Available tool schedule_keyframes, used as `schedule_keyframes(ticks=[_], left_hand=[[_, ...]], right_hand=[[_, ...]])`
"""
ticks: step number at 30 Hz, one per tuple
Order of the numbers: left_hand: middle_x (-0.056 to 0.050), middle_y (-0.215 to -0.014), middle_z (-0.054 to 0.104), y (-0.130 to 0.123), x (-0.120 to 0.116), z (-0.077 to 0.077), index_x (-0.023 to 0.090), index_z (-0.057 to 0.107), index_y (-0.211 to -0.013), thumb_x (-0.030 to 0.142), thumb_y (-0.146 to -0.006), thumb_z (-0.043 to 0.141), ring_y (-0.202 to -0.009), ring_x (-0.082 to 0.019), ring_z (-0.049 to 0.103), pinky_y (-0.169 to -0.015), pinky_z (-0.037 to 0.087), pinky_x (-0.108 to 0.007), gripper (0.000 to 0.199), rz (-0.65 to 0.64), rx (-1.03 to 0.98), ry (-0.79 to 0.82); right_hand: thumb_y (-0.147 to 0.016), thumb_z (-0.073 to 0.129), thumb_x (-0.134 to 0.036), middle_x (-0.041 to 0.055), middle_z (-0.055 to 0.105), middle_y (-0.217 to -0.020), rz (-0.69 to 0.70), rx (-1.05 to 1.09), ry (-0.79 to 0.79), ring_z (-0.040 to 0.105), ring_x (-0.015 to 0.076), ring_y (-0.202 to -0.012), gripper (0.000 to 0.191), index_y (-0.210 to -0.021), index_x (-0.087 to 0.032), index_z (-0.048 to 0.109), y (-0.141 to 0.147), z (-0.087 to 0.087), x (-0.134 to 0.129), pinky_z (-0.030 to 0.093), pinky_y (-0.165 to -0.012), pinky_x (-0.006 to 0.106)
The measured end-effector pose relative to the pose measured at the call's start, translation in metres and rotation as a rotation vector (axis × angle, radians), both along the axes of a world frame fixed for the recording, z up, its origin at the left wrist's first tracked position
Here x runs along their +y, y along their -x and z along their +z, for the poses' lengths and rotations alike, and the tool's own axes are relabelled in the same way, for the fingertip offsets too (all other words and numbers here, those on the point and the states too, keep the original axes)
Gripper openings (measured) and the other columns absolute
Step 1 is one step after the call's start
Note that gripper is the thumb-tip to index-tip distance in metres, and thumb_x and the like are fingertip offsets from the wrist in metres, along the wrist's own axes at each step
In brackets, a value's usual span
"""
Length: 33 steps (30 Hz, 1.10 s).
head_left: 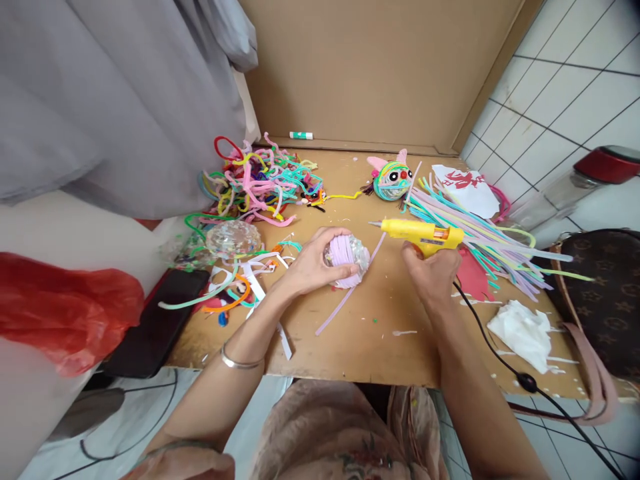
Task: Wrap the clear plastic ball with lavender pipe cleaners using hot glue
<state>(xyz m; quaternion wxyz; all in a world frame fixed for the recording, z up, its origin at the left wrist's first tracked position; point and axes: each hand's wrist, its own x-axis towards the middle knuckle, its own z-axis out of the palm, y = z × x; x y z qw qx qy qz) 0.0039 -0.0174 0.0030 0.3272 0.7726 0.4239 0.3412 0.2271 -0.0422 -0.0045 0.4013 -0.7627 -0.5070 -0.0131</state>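
Note:
Near the middle of the wooden table (310,357), my left hand (320,263) is wrapped round a clear ball (345,260) partly covered with lilac pipe cleaner. A loose lilac strip (336,312) lies beneath the ball and sticks out on both sides. My right hand (433,270) grips a yellow glue gun (420,233) by its handle. The gun's nozzle points left and sits above and to the right of the ball, apart from it.
Tangled pipe cleaners (255,180) lie back left, near a clear ball (233,238). Behind stands a decorated ball with eyes (393,181). Straight pipe cleaners (475,227), crumpled tissue (523,333) and a brown bag (600,293) are at right. A black cord (493,360) crosses the table's right side.

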Motion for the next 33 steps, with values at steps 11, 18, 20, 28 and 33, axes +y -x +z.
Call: schedule_keyframes(ticks=[11,18,20,28,33], left_hand=[[-0.011,-0.129,0.055,0.0022,0.0008,-0.0001,0.02,0.056,-0.122,0.038,-0.066,0.08,-0.121,-0.028,0.054,-0.107,0.041,-0.043,0.063,-0.062,-0.002,-0.043],[-0.01,-0.127,0.056,0.0022,0.0009,0.0002,0.021,0.052,-0.124,0.04,-0.065,0.08,-0.119,-0.028,0.054,-0.104,0.043,-0.043,0.068,-0.067,0.011,-0.043],[-0.009,-0.128,0.056,0.0022,0.0005,0.0006,0.021,0.052,-0.124,0.039,-0.064,0.08,-0.119,-0.028,0.055,-0.104,0.043,-0.042,0.068,-0.062,0.011,-0.037],[-0.009,-0.127,0.057,0.002,-0.001,0.0021,0.019,0.051,-0.123,0.038,-0.065,0.079,-0.118,-0.027,0.055,-0.102,0.044,-0.039,0.068,-0.057,0.012,-0.018],[-0.01,-0.128,0.056,0.0018,-0.0008,0.0021,0.02,0.051,-0.123,0.039,-0.065,0.079,-0.119,-0.028,0.054,-0.103,0.044,-0.04,0.068,-0.06,0.013,-0.008]], right_hand=[[-0.07,0.051,-0.03,0.0098,0.06,-0.074,0.092,-0.223,0.041,0.058,0.0291,-0.078,0.025,-0.089,-0.016,0.059,0.0087,-0.0026,-0.0076,0.047,-0.073,0.041],[-0.07,0.052,-0.031,0.0082,0.056,-0.07,0.075,-0.273,0.055,0.056,0.0287,-0.076,0.021,-0.083,-0.017,0.06,0.0085,-0.0067,-0.0067,0.044,-0.069,0.039],[-0.071,0.051,-0.031,0.0079,0.056,-0.069,0.075,-0.278,0.069,0.056,0.0289,-0.076,0.021,-0.084,-0.017,0.061,0.0081,-0.0071,-0.0068,0.044,-0.069,0.04],[-0.071,0.052,-0.032,0.0107,0.059,-0.075,0.066,-0.289,0.098,0.057,0.0304,-0.08,0.027,-0.09,-0.014,0.062,0.0077,-0.0079,-0.0066,0.043,-0.068,0.039],[-0.072,0.052,-0.033,0.0104,0.059,-0.075,0.056,-0.3,0.106,0.057,0.0299,-0.078,0.029,-0.092,-0.015,0.061,0.0089,-0.0082,-0.0073,0.043,-0.067,0.039]])
